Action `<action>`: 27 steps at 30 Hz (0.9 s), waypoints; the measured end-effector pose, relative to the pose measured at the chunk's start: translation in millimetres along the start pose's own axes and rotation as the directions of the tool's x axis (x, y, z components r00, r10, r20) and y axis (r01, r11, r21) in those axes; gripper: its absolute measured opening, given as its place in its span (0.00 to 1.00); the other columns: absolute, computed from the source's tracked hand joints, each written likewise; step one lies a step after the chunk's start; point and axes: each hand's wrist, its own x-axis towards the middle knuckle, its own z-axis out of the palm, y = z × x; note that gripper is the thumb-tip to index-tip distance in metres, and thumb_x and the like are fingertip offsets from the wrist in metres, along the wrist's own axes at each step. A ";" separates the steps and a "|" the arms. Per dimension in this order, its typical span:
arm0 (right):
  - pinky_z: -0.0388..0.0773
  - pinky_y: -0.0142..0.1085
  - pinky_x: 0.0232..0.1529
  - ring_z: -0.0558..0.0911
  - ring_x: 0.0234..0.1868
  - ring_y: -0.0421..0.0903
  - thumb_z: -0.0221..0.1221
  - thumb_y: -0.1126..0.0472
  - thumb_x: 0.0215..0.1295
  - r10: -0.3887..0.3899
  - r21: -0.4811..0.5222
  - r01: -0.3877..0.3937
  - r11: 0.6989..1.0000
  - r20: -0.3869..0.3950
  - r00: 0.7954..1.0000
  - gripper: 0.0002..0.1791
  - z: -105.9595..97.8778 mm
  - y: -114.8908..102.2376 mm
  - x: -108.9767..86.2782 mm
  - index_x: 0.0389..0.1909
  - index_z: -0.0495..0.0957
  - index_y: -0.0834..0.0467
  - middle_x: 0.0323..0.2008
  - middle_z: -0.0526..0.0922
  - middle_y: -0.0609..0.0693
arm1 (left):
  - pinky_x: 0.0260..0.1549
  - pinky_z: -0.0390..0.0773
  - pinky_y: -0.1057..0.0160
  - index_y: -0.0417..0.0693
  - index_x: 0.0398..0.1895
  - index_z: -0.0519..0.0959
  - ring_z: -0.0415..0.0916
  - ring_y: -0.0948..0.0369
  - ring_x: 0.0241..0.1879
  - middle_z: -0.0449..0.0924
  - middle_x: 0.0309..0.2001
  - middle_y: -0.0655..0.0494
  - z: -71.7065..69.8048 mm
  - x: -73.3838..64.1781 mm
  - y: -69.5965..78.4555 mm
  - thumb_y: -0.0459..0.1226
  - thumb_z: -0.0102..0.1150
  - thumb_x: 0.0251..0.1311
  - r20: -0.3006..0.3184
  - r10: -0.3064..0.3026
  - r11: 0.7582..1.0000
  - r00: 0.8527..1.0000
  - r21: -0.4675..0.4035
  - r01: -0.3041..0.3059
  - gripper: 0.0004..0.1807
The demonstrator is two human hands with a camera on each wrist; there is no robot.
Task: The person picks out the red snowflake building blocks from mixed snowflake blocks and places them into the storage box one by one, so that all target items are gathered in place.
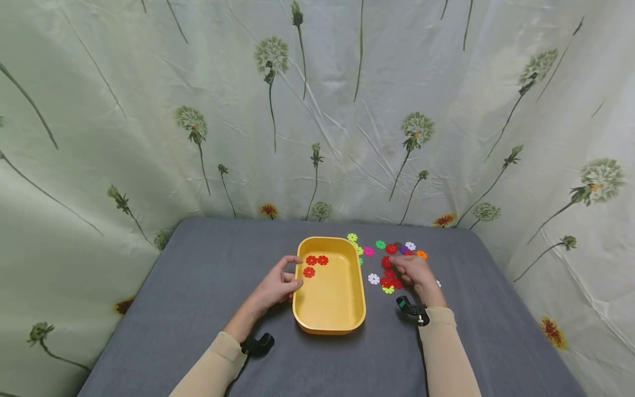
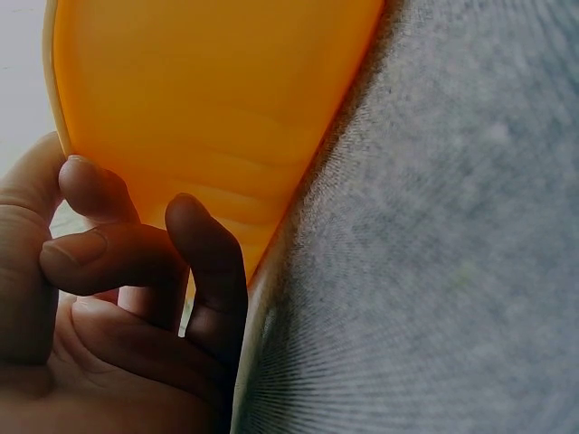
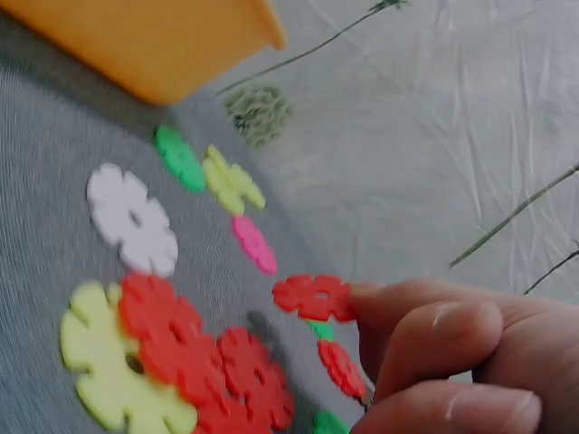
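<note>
A yellow plastic tray (image 1: 329, 298) sits on the table, with 3 red snowflake discs (image 1: 309, 272) lying toward its far left corner. At the tray's left side, my left hand (image 1: 274, 284) holds the rim, its other fingers curled against the outer wall (image 2: 217, 99). My right hand (image 1: 415, 271) is over a loose spread of discs to the right of the tray. Between its thumb and fingertips it pinches a red snowflake disc (image 3: 312, 297), raised above the cloth. Below lie more red discs (image 3: 172, 334), partly over a yellow-green disc (image 3: 104, 357).
Around the right hand are several discs, among them a white disc (image 1: 373, 279), a pink disc (image 1: 369, 251), a green disc (image 1: 380, 244) and an orange disc (image 1: 422, 255). Grey cloth (image 1: 208, 275) covers the table. A dandelion-patterned curtain (image 1: 337, 138) hangs behind it.
</note>
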 end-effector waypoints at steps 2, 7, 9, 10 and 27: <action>0.62 0.28 0.20 0.64 0.14 0.36 0.68 0.50 0.71 -0.002 0.029 0.001 1.000 0.029 1.000 0.14 0.9 -3.2 -2.3 0.26 0.81 0.50 0.14 0.69 0.38 | 0.16 0.65 0.67 0.47 0.72 0.61 0.64 0.63 0.15 0.75 0.20 0.60 -0.1 0.0 0.2 0.32 0.63 0.70 0.002 0.004 1.000 1.000 0.000 -0.004 0.31; 0.62 0.28 0.20 0.63 0.14 0.36 0.66 0.50 0.73 -0.057 0.101 0.046 0.994 0.108 0.993 0.12 10.4 -20.2 -8.3 0.37 0.84 0.55 0.14 0.66 0.39 | 0.16 0.65 0.67 0.48 0.71 0.61 0.64 0.63 0.14 0.75 0.20 0.59 -0.5 0.3 0.5 0.32 0.63 0.69 -0.002 0.009 1.000 1.000 0.001 -0.009 0.31; 0.62 0.27 0.20 0.62 0.13 0.36 0.66 0.52 0.74 -0.090 0.121 0.073 0.990 0.140 0.986 0.14 16.4 -30.2 -11.2 0.46 0.84 0.59 0.13 0.65 0.39 | 0.16 0.65 0.67 0.48 0.71 0.61 0.64 0.63 0.14 0.75 0.20 0.59 -0.6 0.3 0.6 0.33 0.63 0.69 -0.002 0.009 1.000 1.000 0.003 -0.009 0.31; 0.61 0.27 0.19 0.62 0.13 0.36 0.65 0.52 0.75 -0.103 0.123 0.084 0.989 0.155 0.983 0.17 19.7 -35.3 -12.6 0.49 0.83 0.63 0.13 0.65 0.39 | 0.16 0.65 0.67 0.48 0.71 0.61 0.64 0.63 0.14 0.75 0.20 0.59 -0.7 0.2 0.3 0.33 0.63 0.69 -0.002 0.009 1.000 1.000 0.003 -0.009 0.31; 0.58 0.25 0.16 0.59 0.10 0.35 0.63 0.57 0.76 -0.184 0.219 0.098 0.971 0.415 0.891 0.18 100.6 -85.4 -22.0 0.56 0.81 0.67 0.13 0.62 0.39 | 0.16 0.66 0.67 0.46 0.72 0.61 0.64 0.62 0.14 0.75 0.20 0.60 0.3 0.0 0.7 0.33 0.62 0.70 0.003 0.008 1.000 1.000 0.008 -0.008 0.32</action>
